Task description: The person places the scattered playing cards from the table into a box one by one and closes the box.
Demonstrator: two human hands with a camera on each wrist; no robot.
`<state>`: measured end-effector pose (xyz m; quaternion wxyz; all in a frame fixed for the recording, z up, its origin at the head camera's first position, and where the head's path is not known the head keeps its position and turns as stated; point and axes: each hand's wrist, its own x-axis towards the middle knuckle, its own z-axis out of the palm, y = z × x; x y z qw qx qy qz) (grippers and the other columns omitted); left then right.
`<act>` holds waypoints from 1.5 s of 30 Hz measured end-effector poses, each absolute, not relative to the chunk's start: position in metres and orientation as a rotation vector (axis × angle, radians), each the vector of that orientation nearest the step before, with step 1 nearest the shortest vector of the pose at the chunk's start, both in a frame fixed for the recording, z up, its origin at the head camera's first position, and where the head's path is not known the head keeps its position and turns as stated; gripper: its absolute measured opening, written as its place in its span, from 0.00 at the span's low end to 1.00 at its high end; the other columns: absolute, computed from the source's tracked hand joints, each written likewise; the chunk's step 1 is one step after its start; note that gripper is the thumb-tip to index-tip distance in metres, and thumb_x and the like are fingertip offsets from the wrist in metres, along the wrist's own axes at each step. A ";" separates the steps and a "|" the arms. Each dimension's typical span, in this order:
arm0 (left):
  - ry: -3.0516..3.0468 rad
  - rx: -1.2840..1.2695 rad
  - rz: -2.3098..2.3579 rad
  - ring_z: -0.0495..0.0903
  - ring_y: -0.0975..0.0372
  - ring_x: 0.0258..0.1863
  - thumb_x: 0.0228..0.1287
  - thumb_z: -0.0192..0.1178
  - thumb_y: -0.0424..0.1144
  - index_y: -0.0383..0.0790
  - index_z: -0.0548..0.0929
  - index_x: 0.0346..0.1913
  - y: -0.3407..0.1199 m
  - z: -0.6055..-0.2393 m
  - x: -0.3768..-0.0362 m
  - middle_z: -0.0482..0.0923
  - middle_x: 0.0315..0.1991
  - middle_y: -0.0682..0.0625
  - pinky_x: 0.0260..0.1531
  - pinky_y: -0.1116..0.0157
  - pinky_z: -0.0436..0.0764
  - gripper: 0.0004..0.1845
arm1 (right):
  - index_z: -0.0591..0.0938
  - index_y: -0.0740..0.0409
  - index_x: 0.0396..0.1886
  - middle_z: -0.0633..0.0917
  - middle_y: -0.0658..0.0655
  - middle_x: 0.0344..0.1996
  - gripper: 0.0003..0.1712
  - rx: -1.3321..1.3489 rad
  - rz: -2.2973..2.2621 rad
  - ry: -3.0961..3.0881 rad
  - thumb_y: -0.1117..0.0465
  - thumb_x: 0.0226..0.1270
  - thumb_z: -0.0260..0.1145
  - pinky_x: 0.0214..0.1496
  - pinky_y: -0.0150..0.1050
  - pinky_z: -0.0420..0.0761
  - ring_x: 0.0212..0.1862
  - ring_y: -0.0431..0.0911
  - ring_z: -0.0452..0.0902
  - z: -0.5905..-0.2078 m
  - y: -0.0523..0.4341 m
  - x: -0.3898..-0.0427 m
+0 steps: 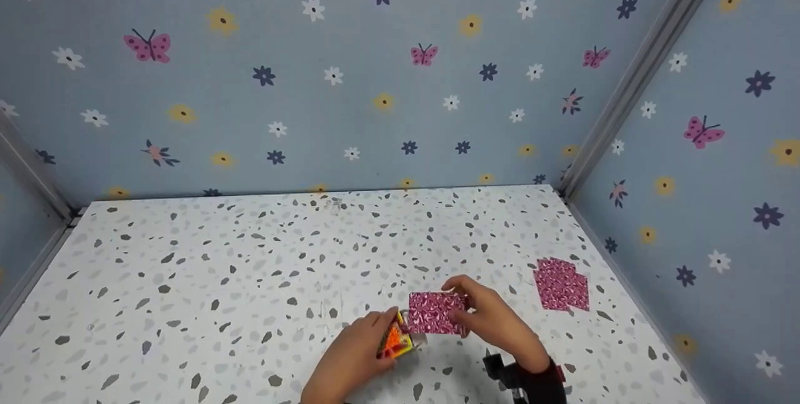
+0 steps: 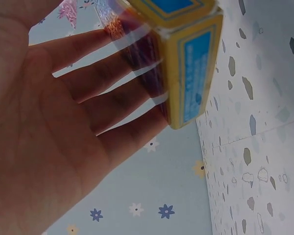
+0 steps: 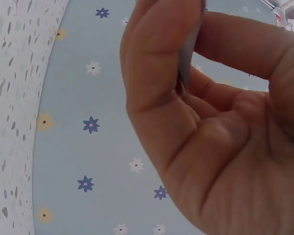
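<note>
Left hand (image 1: pixel 353 354) grips a small card box (image 1: pixel 395 341), yellow and orange with blue panels, low over the speckled surface (image 1: pixel 219 279) near its front edge. In the left wrist view the fingers (image 2: pixel 112 105) lie along one broad face of the box (image 2: pixel 186 58), seen partly through a clear film wrap or window on it

Right hand (image 1: pixel 494 319) pinches a pink-patterned card (image 1: pixel 436 313) between thumb and fingers, held just beside the box's open end, touching or nearly so; cannot tell which. Right wrist view shows only a thin grey edge (image 3: pixel 190 44) clamped under the thumb (image 3: pixel 157 54)

A small loose stack of the same pink cards (image 1: pixel 561 284) lies flat on the surface, off to the right, well apart from both hands

Handling, as judged: card is light, thin, slightly flexible, probably slick-faced; it bends if squeezed mid-span. Best taken by a short edge or corner, pinch kept flat. Box is light, thin-walled, crushable; hold across the broad faces, away from the open end. Film looks slippery, so moderate pressure seems safest
</note>
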<state>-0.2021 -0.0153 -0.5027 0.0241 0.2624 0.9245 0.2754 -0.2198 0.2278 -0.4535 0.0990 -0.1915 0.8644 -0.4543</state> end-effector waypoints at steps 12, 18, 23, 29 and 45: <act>2.879 0.832 0.879 0.78 0.51 0.48 0.47 0.70 0.41 0.34 0.67 0.65 -0.016 -0.502 -0.202 0.77 0.53 0.43 0.51 0.54 0.77 0.40 | 0.72 0.63 0.52 0.75 0.67 0.50 0.17 -0.527 -1.423 2.429 0.71 0.63 0.58 0.22 0.43 0.82 0.25 0.41 0.74 -0.458 0.221 -0.222; 2.881 0.840 0.894 0.78 0.52 0.47 0.47 0.70 0.40 0.35 0.68 0.64 -0.015 -0.502 -0.201 0.78 0.52 0.44 0.49 0.55 0.78 0.39 | 0.73 0.63 0.52 0.75 0.67 0.51 0.15 -0.546 -1.407 2.414 0.71 0.65 0.54 0.19 0.38 0.81 0.22 0.39 0.72 -0.459 0.222 -0.222; 2.882 0.845 0.889 0.78 0.53 0.46 0.47 0.70 0.40 0.35 0.68 0.64 -0.014 -0.502 -0.201 0.78 0.52 0.44 0.48 0.56 0.78 0.39 | 0.75 0.63 0.51 0.79 0.66 0.47 0.13 -0.542 -1.394 2.409 0.68 0.68 0.53 0.17 0.38 0.80 0.19 0.38 0.72 -0.460 0.224 -0.224; 2.860 0.838 0.877 0.78 0.52 0.48 0.47 0.69 0.41 0.35 0.68 0.64 -0.013 -0.503 -0.202 0.77 0.53 0.43 0.51 0.55 0.77 0.39 | 0.76 0.63 0.51 0.80 0.64 0.41 0.13 -0.519 -1.388 2.388 0.67 0.69 0.53 0.17 0.37 0.79 0.18 0.39 0.72 -0.462 0.225 -0.226; 2.853 0.832 0.860 0.78 0.51 0.49 0.46 0.70 0.41 0.35 0.67 0.65 -0.012 -0.506 -0.202 0.77 0.53 0.43 0.52 0.53 0.77 0.40 | 0.72 0.69 0.56 0.78 0.68 0.46 0.18 -0.480 -1.352 2.462 0.64 0.71 0.52 0.34 0.46 0.84 0.38 0.50 0.79 -0.463 0.225 -0.229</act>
